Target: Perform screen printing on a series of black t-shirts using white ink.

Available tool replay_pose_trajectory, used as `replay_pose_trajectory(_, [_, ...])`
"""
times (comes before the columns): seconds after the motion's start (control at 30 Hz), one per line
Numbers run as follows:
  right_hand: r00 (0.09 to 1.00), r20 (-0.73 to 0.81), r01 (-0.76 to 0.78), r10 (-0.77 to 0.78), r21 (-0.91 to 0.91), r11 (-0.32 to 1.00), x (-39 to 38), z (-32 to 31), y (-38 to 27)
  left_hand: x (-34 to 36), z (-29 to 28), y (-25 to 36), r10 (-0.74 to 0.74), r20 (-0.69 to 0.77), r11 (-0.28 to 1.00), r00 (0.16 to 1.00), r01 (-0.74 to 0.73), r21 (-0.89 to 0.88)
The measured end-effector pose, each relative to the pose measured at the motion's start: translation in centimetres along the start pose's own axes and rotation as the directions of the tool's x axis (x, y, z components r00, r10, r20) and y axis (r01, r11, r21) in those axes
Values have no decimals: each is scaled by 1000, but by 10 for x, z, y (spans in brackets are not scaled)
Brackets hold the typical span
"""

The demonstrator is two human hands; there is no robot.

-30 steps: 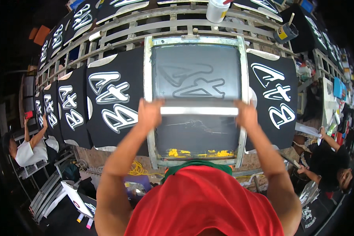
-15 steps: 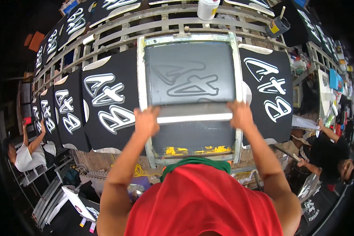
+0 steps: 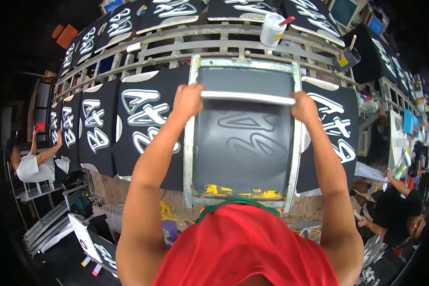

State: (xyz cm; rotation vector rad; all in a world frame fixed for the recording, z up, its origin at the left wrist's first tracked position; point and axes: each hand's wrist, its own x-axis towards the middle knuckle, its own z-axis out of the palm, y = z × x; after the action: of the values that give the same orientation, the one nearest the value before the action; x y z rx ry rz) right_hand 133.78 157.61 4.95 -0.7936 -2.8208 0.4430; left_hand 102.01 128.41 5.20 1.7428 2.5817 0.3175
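With both arms stretched forward, I grip a long squeegee (image 3: pixel 248 98) by its two ends. My left hand (image 3: pixel 188 101) is closed on its left end, my right hand (image 3: pixel 305 107) on its right end. The squeegee lies crosswise near the far end of a screen printing frame (image 3: pixel 188 152). Grey mesh (image 3: pixel 243 169) fills the frame, with dark outlined lettering on it and yellow smears along its near edge. Black printed fabric panels with white lettering lie on both sides, a left one (image 3: pixel 128 124) and a right one (image 3: pixel 314 157). The squeegee's blade edge cannot be made out.
Beyond the frame runs a metal rail rack (image 3: pixel 176 46) carrying a white tub (image 3: pixel 272 29) with a red handle and a dark paint pot (image 3: pixel 346 59) with a stick. A co-worker in white (image 3: pixel 35 167) is at far left, another in black (image 3: pixel 399 209) at far right.
Both my hands have pushed the squeegee away from me, from mid-screen to near the far end. The view has shifted, and more of the panels beyond the rack shows.
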Motion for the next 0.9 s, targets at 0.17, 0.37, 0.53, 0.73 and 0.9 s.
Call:
replay_pose_trajectory(0.17, [984,93,-133,152,-184,974,83,15,45,103,45,-18,0,-51,996,999,-4,-85])
replay_pose_trajectory(0.37, [968,222,-83,115,-149,985,70,12,25,88,23,-12,-73,205,993,976,90,-72])
replay_pose_trajectory(0.53, [980,177,-70,96,-145,987,108,2,39,112,31,-26,-68,21,989,997,70,-133])
replay_pose_trajectory(0.73, [953,244,-138,178,-170,976,119,9,41,118,20,-22,-106,148,984,983,125,-126])
replay_pose_trajectory(0.9, [950,284,-80,129,-176,981,123,3,39,121,12,-20,-107,227,990,968,125,-66])
